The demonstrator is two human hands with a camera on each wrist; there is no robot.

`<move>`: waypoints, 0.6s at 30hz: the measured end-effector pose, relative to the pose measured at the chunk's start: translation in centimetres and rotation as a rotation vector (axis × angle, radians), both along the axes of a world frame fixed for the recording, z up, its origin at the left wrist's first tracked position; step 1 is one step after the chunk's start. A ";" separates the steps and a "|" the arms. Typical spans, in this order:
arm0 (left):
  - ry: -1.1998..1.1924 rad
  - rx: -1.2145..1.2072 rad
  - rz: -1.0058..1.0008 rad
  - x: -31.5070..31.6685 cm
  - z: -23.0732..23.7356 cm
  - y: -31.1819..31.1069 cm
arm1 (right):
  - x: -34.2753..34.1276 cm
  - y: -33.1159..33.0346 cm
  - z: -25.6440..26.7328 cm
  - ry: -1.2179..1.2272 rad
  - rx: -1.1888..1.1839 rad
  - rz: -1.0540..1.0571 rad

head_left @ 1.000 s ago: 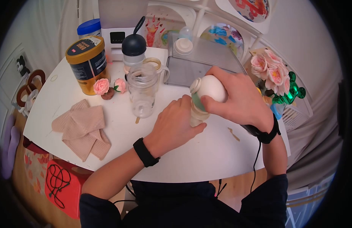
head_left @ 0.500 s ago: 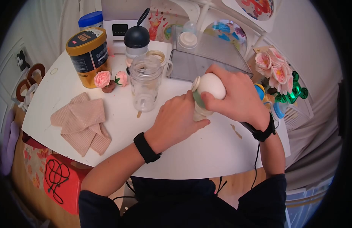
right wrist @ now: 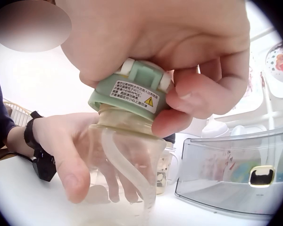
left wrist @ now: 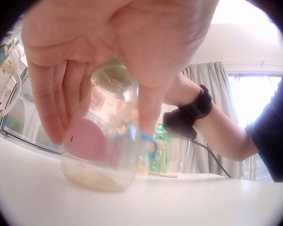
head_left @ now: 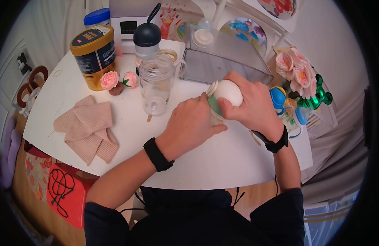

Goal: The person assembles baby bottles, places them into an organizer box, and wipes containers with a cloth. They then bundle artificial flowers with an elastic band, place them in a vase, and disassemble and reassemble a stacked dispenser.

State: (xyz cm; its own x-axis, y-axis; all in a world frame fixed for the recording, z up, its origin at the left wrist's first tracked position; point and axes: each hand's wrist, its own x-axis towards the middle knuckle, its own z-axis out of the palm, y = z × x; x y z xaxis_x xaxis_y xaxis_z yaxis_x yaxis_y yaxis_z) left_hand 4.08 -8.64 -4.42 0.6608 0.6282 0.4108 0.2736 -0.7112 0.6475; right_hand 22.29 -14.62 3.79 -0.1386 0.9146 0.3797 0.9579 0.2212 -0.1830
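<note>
A clear straw bottle with a pink printed figure stands on the white table in front of me. My left hand holds its body, fingers on one side and thumb on the other. From above, my right hand grips the green-and-white lid between thumb and curled fingers. The lid sits over the bottle's neck, its label showing in the right wrist view. A white straw runs down inside the bottle. In the head view the hands hide most of the bottle's body.
Left of the hands stand an open clear jar-like bottle, small pink flowers, a gold-lidded tub and a beige cloth. Behind is a grey translucent box. Blue-lidded cups and larger flowers stand right.
The head view has shifted slightly. My right forearm has swung inward, uncovering more of the blue-lidded cups. Both hands keep their hold on bottle and lid.
</note>
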 end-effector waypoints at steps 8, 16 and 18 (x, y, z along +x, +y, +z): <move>0.008 0.007 -0.005 -0.2 0.2 0.1 | 0.1 -0.2 -0.1 -0.002 0.028 0.051; 0.034 -0.040 0.016 0.0 0.2 0.1 | 1.3 0.4 0.0 0.116 -0.012 0.106; 0.027 -0.033 0.014 -0.1 0.4 0.1 | 1.5 0.4 0.3 0.129 -0.018 0.101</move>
State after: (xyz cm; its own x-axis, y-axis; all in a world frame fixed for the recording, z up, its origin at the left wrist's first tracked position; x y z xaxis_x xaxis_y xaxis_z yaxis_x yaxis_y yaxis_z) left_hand 4.02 -8.56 -4.01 0.6623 0.6503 0.3722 0.3011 -0.6859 0.6625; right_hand 23.83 -14.23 4.09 -0.1816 0.9052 0.3843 0.8992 0.3110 -0.3079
